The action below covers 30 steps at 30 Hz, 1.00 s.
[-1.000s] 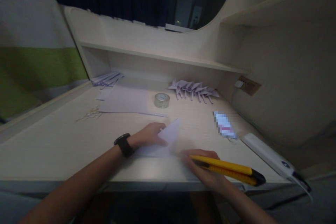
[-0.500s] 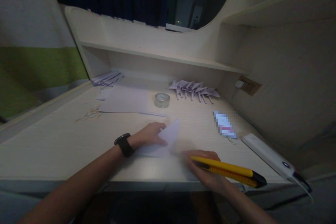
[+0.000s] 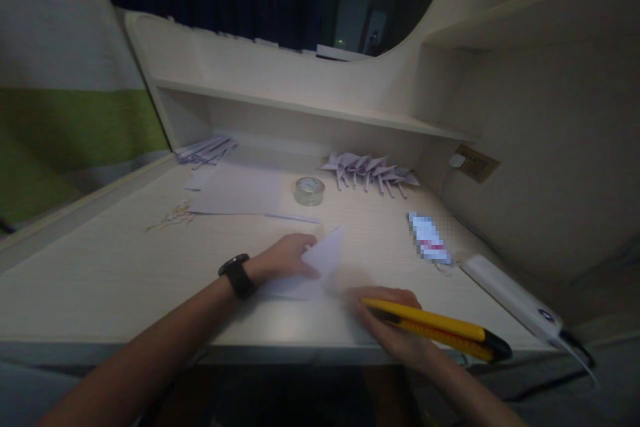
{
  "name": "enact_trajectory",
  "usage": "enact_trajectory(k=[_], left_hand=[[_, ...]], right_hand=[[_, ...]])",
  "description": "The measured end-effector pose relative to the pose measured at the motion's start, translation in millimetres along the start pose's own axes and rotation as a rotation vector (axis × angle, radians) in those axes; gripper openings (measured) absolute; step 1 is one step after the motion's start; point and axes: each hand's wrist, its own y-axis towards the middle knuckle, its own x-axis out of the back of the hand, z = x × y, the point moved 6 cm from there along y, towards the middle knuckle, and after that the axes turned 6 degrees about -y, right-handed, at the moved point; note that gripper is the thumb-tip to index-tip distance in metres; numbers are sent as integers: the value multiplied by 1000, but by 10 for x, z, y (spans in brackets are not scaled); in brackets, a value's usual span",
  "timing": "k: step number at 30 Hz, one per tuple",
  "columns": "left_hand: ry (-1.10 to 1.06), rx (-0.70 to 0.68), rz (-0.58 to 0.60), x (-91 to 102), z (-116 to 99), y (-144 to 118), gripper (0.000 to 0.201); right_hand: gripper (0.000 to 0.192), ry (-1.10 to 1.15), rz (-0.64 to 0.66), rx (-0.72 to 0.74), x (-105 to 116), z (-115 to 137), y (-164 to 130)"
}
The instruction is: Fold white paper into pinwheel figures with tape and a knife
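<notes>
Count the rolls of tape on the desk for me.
1. The roll of clear tape stands on the desk, beyond the left hand and in front of the row of folded paper pieces. Others may be hidden.

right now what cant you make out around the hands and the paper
- Head view: knife blade hidden; right hand covers the front of the yellow utility knife.
- Folded paper: near edge blurred, left part under the left hand.
- Small card: pixelated, unreadable.
</notes>
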Motion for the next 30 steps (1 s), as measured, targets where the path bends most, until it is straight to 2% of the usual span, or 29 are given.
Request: enact_trajectory(k=[11,16,19,30], left_hand=[[-16,35,18,15,-39,-16,39],[9,-68,80,1,-147,-44,58],[16,-85,75,-5,-168,-56,65],[-4,-105,79,-23,-122,-52,68]], right_hand=[[19,-55,22,36,-10,-7,-26],[22,-69,52,23,-14,3,-21],[21,-37,34,22,-2,7,-18],[25,-17,-14,20,7,9,-14]])
